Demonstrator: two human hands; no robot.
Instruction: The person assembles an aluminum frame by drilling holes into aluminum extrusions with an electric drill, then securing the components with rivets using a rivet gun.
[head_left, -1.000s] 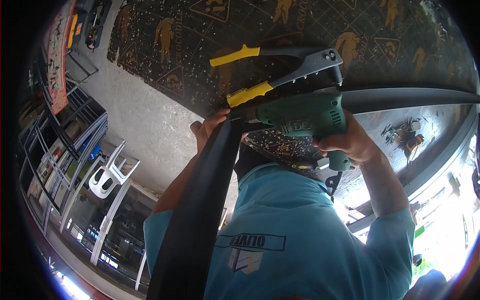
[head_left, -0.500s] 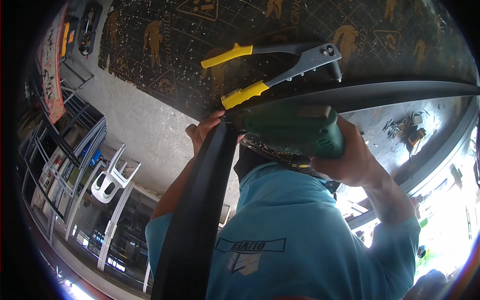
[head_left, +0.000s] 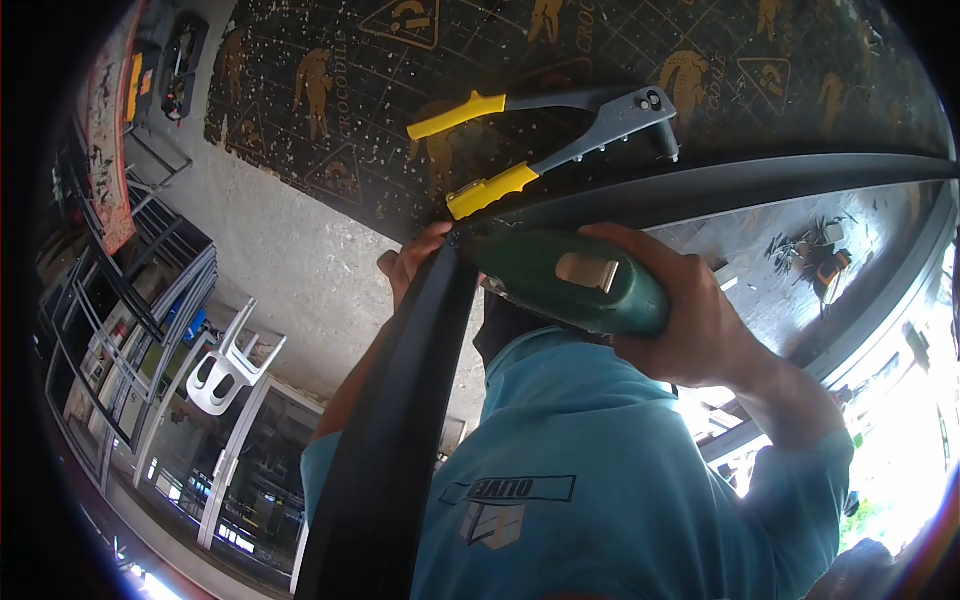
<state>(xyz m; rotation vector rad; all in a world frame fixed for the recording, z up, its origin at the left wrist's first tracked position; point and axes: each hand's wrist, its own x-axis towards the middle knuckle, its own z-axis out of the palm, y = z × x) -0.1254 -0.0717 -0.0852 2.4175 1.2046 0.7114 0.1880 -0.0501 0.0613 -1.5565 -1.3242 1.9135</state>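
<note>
While its chuck meets the black frame (head_left: 400,400), green drill (head_left: 570,280), right hand (head_left: 690,320) grip closed around it.

"CROCODILE" repeats in gold on the black mat (head_left: 600,60); the shirt (head_left: 600,480) print appears mirrored.

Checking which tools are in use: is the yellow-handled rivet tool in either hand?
No: the rivet tool lies alone on the dark mat, while the right hand grips the green drill.
</note>
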